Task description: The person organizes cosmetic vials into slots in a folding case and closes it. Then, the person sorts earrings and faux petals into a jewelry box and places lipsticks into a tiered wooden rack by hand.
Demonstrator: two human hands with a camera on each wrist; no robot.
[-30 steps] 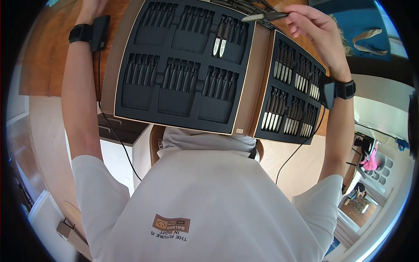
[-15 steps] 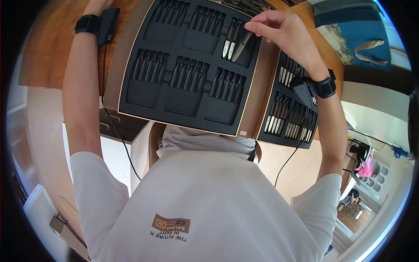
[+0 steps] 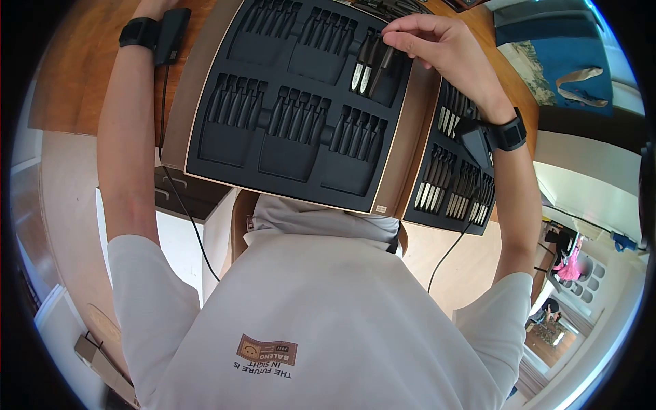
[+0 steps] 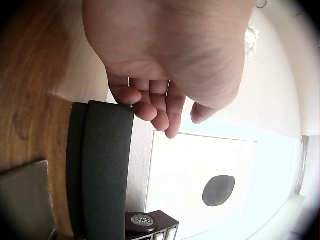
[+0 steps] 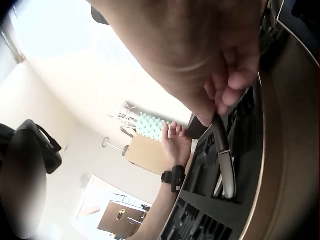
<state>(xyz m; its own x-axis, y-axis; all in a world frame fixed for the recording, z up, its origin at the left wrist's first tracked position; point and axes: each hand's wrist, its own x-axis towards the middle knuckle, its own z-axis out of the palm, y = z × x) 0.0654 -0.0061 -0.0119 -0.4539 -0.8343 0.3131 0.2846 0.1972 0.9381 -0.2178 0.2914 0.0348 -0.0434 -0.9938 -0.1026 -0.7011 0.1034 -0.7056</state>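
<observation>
The right hand [image 3: 454, 58] pinches a knife [image 3: 384, 66] by its dark handle over the upper right compartment of a black tray [image 3: 287, 179]. Two pale-bladed knives [image 3: 360, 77] lie in that compartment, left of the held one. In the right wrist view the held knife [image 5: 226, 167] points away from the fingertips, its grey blade low over the tray; whether it touches cannot be told. The left hand [image 3: 156, 8] is partly cut off at the top edge. Its fingers hang loosely bent and hold nothing in the left wrist view, above a black block [image 4: 105, 165].
Other compartments hold rows of dark handles [image 3: 236, 102]. At the right, a second tray section [image 3: 437, 213] carries pale-bladed knives, partly behind the right wrist. More dark pieces [image 3: 393, 8] lie beyond the box. Cables run from both wrist devices [image 3: 172, 37].
The right hand has come leftward from beyond the box's right side, bringing the knife from nearly level to a downward slant in the upper right compartment. The left hand still holds nothing.
</observation>
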